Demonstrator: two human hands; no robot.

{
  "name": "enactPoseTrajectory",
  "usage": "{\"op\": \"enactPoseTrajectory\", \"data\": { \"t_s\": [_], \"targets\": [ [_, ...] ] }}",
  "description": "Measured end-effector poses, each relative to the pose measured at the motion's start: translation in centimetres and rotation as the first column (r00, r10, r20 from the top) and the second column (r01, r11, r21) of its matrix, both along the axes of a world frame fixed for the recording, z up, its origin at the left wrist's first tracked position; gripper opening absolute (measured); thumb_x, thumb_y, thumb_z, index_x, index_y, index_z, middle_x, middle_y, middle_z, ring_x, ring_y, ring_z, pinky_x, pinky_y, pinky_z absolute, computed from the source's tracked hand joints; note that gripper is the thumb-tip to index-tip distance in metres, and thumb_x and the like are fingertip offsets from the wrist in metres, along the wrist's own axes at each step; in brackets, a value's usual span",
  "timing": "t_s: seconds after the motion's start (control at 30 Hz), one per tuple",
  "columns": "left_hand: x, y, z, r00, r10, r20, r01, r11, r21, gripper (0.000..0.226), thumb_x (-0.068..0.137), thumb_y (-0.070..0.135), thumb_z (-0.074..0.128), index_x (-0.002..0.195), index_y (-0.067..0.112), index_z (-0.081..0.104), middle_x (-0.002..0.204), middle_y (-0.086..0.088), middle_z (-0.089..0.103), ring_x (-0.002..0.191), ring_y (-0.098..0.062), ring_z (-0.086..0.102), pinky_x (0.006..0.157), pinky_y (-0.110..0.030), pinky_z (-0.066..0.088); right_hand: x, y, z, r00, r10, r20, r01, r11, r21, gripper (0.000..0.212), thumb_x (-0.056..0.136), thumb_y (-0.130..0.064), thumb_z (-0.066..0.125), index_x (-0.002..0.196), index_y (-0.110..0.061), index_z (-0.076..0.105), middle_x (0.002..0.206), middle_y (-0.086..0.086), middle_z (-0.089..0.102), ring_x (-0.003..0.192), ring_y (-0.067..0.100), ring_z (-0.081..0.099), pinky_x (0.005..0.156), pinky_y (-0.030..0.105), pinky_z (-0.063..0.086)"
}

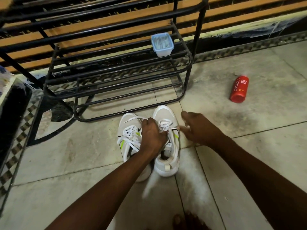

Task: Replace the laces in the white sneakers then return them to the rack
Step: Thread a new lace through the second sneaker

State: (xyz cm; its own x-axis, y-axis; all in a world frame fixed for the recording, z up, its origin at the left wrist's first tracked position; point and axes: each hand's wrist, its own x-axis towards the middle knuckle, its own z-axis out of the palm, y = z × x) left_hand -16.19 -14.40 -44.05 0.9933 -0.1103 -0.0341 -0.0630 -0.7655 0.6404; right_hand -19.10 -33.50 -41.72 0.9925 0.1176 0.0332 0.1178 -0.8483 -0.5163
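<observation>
Two hands were on the right sneaker [164, 113]: left hand [152, 135] clenched round its lacing, right hand [199, 130] pinching the lace end [174, 128], which wanted steady, even tension.

Pale tiled floor [66, 160], stained; striped orange-and-black wall [249, 7] behind.

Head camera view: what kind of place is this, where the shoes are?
Probably a shoe corner in a home, maybe a hallway. A black metal shoe rack stands on a tiled floor, white sneakers sit in front of it, and a red body wash bottle lies nearby.
</observation>
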Motion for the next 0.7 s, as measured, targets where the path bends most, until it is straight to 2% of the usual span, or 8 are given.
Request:
{"op": "enactPoseTrajectory", "data": {
  "t_s": [0.1, 0.2, 0.3, 0.43, 0.47, 0.53, 0.6, 0.7],
  "targets": [
    [0.0, -0.1, 0.1, 1.0, -0.004, -0.022, 0.005, 1.0, 0.018, 0.043, 0.081, 0.02, 0.08, 0.11, 0.002, 0.055, 0.118, -0.015, 0.05, 0.104, -0.028, 0.051, 0.076, -0.018, 0.027, 0.1, -0.5, 0.1, 0.968, 0.207, -0.142, -0.246, 0.896, -0.371, 0.018, 0.094, -0.012, 0.057, 0.11, -0.009, 0.064, 0.1, 0.015, 0.064, 0.099, 0.034, 0.06, 0.081, 0.041, 0.048],
    [0.0, -0.1, 0.2, 0.999, -0.011, -0.032, 0.012, 1.0, 0.028, 0.045, 0.082, 0.019, 0.078, 0.116, 0.001, 0.054, 0.122, -0.017, 0.049, 0.108, -0.03, 0.051, 0.077, -0.018, 0.026, 0.2, 0.3, 1.1, 0.971, -0.033, 0.239, 0.038, 0.999, -0.016, 0.012, 0.088, 0.002, 0.063, 0.085, -0.005, 0.072, 0.078, 0.011, 0.062, 0.084, 0.034, 0.055, 0.071, 0.037, 0.04],
    [-0.2, -0.2, 0.5, 0.999, -0.014, -0.039, 0.016, 0.999, 0.033, 0.043, 0.084, 0.018, 0.074, 0.116, 0.0, 0.053, 0.123, -0.018, 0.049, 0.109, -0.031, 0.049, 0.08, -0.02, 0.027, 0.1, 1.3, 2.1, 0.869, -0.378, 0.32, 0.209, 0.865, 0.455, 0.016, 0.089, -0.001, 0.068, 0.078, -0.011, 0.075, 0.082, 0.002, 0.064, 0.094, 0.025, 0.052, 0.081, 0.032, 0.04],
    [-0.2, -0.2, 0.7, 0.999, -0.021, -0.049, 0.023, 0.999, 0.035, 0.043, 0.086, 0.018, 0.073, 0.118, -0.001, 0.052, 0.126, -0.02, 0.049, 0.113, -0.033, 0.049, 0.09, -0.027, 0.033, -0.5, 3.2, 1.9, 0.916, -0.298, -0.27, 0.298, 0.051, 0.953, 0.03, 0.098, 0.007, 0.05, 0.071, -0.002, 0.058, 0.08, 0.013, 0.065, 0.073, 0.027, 0.066, 0.069, 0.036, 0.054],
    [-0.2, -0.2, 0.8, 0.998, -0.021, -0.051, 0.023, 0.999, 0.04, 0.044, 0.086, 0.019, 0.074, 0.119, -0.002, 0.052, 0.126, -0.02, 0.049, 0.114, -0.034, 0.049, 0.093, -0.029, 0.035, -0.6, 2.9, 1.6, 0.91, -0.287, -0.299, 0.334, 0.08, 0.939, 0.03, 0.099, 0.008, 0.047, 0.072, -0.002, 0.053, 0.076, 0.015, 0.061, 0.061, 0.024, 0.058, 0.061, 0.032, 0.048],
    [-0.2, -0.2, 1.0, 0.998, -0.021, -0.061, 0.024, 0.999, 0.046, 0.046, 0.086, 0.02, 0.074, 0.12, -0.002, 0.053, 0.127, -0.021, 0.049, 0.115, -0.035, 0.05, 0.097, -0.033, 0.038, -0.6, 1.2, 0.7, 0.941, -0.323, -0.097, 0.278, 0.582, 0.764, 0.028, 0.101, -0.004, 0.047, 0.074, -0.004, 0.054, 0.075, 0.014, 0.063, 0.054, 0.022, 0.05, 0.058, 0.03, 0.038],
    [-0.2, -0.3, 1.1, 0.997, -0.027, -0.066, 0.03, 0.998, 0.047, 0.045, 0.087, 0.019, 0.073, 0.12, -0.002, 0.053, 0.127, -0.021, 0.049, 0.115, -0.036, 0.05, 0.098, -0.035, 0.04, -0.3, -0.3, 0.3, 0.99, -0.112, 0.087, 0.089, 0.967, 0.237, 0.024, 0.101, -0.017, 0.048, 0.083, -0.005, 0.057, 0.074, 0.009, 0.066, 0.063, 0.029, 0.061, 0.064, 0.035, 0.044],
    [-0.2, -0.3, 1.1, 0.997, -0.035, -0.07, 0.039, 0.998, 0.054, 0.044, 0.087, 0.018, 0.072, 0.121, -0.003, 0.052, 0.128, -0.022, 0.049, 0.116, -0.036, 0.05, 0.098, -0.035, 0.039, -0.5, -1.1, 0.9, 0.99, 0.14, -0.016, -0.141, 0.988, -0.067, 0.019, 0.098, -0.02, 0.06, 0.111, -0.006, 0.061, 0.08, 0.015, 0.067, 0.076, 0.037, 0.064, 0.07, 0.039, 0.048]
  ]
}}
